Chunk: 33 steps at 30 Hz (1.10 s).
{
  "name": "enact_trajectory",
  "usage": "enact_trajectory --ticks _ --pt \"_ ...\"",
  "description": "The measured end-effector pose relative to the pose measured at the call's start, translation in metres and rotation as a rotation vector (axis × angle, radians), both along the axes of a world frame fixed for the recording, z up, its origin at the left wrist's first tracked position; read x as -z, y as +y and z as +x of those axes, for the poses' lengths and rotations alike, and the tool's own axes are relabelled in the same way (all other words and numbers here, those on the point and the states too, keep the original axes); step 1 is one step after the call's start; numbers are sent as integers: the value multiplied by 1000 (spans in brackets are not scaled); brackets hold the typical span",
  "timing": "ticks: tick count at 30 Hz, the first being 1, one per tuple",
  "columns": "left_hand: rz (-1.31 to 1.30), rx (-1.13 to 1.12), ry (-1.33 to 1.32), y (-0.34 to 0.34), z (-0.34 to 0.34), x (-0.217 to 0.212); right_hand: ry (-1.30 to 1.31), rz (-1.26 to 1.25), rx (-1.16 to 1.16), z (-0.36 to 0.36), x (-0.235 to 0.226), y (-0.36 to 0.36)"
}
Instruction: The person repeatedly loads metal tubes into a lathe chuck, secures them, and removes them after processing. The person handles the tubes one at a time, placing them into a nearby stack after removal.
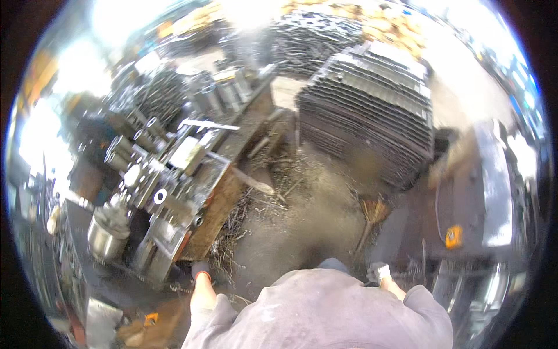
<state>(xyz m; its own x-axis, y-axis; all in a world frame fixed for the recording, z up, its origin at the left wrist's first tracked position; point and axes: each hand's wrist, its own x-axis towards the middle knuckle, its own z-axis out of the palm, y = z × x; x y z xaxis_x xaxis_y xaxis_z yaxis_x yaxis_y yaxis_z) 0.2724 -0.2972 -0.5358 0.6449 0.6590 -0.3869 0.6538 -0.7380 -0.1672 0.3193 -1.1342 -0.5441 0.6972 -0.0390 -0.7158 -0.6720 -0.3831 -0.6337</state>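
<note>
Left hand (200, 272) gloved, hanging low beside desk (218, 206) edge; grip empty as far as seen, fingers curled loosely, open or closed cannot tell. Right hand (379, 272) gloved, near hip, grip likewise unclear, nothing visibly held. Nearest thing: metal cylinder parts (136, 154) crowding desk, laid in rows, probably for easy reach. Swarf (244, 224) litters floor below desk. Stacked finned metal plates (372, 110) stand well apart, ahead.

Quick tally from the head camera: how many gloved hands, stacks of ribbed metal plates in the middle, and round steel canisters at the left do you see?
Gloved hands: 2, the left hand near the bench corner and the right hand by the floor.
Stack of ribbed metal plates: 1.
Round steel canister: 1.
Total: 4.
</note>
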Motion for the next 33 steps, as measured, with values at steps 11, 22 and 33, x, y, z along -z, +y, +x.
enact_trajectory --ticks 11,22,33 --pt "-713 -361 278 -248 -145 48 -684 -568 -1572 295 54 138" --pt "-600 -733 -528 -195 39 -69 -6 -69 -1047 493 99 254" --pt "-318 -1079 -656 -82 -146 -12 -526 -146 -1249 482 29 422"
